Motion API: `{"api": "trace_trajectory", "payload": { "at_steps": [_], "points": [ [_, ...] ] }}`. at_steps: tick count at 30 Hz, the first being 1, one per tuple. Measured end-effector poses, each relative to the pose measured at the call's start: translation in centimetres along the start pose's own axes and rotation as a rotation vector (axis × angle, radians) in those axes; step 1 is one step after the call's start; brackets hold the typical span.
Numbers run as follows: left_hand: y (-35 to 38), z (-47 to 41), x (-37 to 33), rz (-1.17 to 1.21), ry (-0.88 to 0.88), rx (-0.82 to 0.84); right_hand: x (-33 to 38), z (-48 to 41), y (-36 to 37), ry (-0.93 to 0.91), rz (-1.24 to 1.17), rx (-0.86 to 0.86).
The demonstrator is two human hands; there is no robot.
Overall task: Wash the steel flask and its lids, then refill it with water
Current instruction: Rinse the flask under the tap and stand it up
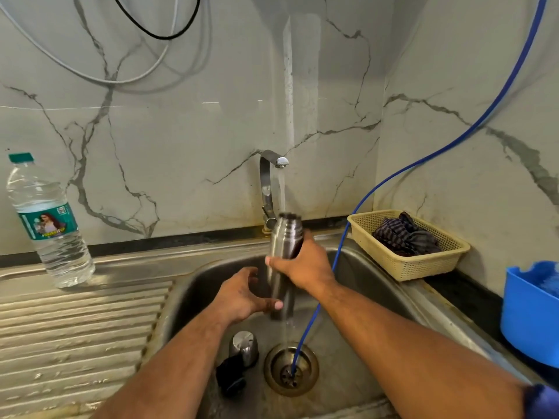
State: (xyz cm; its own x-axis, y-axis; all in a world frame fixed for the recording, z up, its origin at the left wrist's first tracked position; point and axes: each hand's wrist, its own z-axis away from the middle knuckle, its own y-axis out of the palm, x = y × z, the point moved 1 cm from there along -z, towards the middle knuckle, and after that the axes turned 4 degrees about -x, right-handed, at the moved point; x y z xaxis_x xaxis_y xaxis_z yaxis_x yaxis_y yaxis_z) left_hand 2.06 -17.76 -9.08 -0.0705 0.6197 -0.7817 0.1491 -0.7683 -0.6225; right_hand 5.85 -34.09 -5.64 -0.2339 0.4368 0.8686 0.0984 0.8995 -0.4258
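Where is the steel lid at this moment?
In the head view, the steel lid lies on the sink floor, just left of the drain, with a black piece close against its near side.

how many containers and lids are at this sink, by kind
steel flask: 1
lids in the sink: 2, a steel lid and a black lid
plastic water bottle: 1
basket: 1
blue tub: 1
total: 6

Steel sink (190, 294), steel lid (243, 347) and black lid (231, 378) inside, bottle (50, 225) on drainboard (75, 328)
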Motion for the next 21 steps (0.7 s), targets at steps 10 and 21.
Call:
{"api": "trace_trajectory", "payload": {
  "at_steps": [10, 21],
  "points": [
    [0.1, -0.1, 0.5, -0.003, -0.007, 0.032, 0.1, 0.6, -0.4, 0.022, 0.052, 0.04],
    [-4.7, 1.8, -1.0, -0.066, 0.092, 0.165, 3.7, 1.2, -3.6, 0.181, -0.642, -0.075]
  ]
}}
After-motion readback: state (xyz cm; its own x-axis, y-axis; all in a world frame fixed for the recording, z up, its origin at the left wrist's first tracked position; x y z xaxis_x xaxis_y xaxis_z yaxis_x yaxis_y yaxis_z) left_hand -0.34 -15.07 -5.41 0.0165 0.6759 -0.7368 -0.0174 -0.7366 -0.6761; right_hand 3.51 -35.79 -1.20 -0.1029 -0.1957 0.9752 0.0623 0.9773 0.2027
